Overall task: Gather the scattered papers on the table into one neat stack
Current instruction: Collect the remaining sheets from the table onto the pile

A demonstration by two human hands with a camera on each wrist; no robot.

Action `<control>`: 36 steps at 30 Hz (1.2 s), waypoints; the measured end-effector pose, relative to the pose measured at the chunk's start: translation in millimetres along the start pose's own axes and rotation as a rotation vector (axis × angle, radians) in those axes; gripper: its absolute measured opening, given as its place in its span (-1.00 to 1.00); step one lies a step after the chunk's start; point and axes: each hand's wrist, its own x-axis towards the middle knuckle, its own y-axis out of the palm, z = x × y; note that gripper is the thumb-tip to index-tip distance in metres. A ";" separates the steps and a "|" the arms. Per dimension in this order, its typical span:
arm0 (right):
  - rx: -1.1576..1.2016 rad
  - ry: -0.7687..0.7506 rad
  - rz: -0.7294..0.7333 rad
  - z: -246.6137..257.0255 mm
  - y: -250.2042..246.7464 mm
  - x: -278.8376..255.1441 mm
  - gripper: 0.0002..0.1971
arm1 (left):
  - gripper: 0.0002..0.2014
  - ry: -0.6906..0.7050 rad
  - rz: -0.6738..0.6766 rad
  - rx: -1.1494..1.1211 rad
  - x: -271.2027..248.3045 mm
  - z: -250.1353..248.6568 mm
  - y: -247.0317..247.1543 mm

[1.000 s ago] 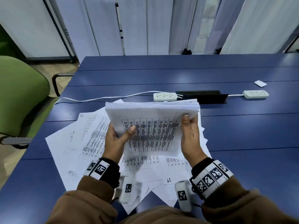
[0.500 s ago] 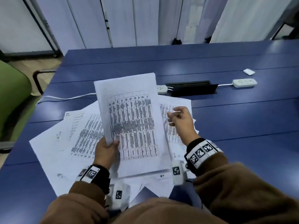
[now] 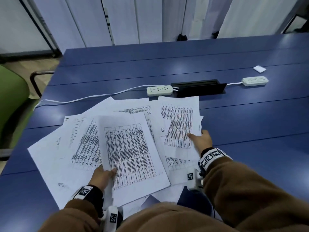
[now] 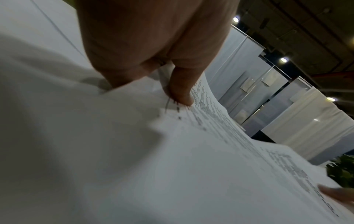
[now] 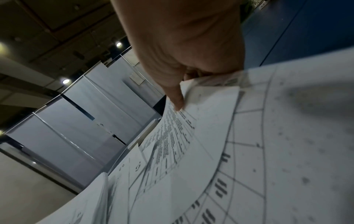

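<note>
Printed white sheets (image 3: 55, 153) lie fanned and overlapping on the blue table (image 3: 250, 123). My left hand (image 3: 108, 172) grips the near left corner of the gathered stack (image 3: 132, 153), which lies low over the pile; the thumb (image 4: 181, 91) presses on top and the fingers are hidden beneath. My right hand (image 3: 194, 136) pinches the near right edge of a loose sheet (image 3: 179, 124) printed with a table, at the pile's right side. Its thumb (image 5: 177, 100) lies on top of that sheet, with the other fingers curled under it.
Beyond the papers lie a white power strip (image 3: 159, 90) with its cable, a black cable box (image 3: 199, 88), a second strip (image 3: 255, 80) and a small white item (image 3: 259, 68). A green chair (image 3: 11, 101) stands off the left edge. Bare table stretches right and far.
Both hands held the stack upright a second ago. The right hand let go and moved right to a loose sheet, while the left hand lowered the stack flat over the pile.
</note>
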 end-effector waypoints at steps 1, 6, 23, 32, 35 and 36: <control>0.025 -0.036 -0.029 1.2 -0.4 -1.6 -0.57 | -0.81 -0.006 0.005 0.005 1.0 0.7 -0.9; -0.007 -0.136 -0.092 3.9 -11.6 -7.2 -0.88 | -0.79 -0.019 0.028 0.033 3.4 3.1 -5.5; -0.102 -0.508 -0.510 100.2 -114.8 -58.7 -0.78 | -0.86 0.074 -0.011 0.080 -18.4 -5.5 2.7; 0.368 -0.716 -0.514 150.8 -127.9 -71.3 -0.71 | -0.77 0.154 0.105 0.080 -35.3 1.5 7.0; 0.278 -0.587 -0.273 118.3 -81.9 -52.3 -0.77 | -0.31 0.285 0.118 0.092 -44.0 1.2 8.9; 0.247 -0.547 -0.199 102.6 -63.4 -48.3 -0.78 | -0.17 0.320 0.131 0.049 -47.9 -1.7 10.6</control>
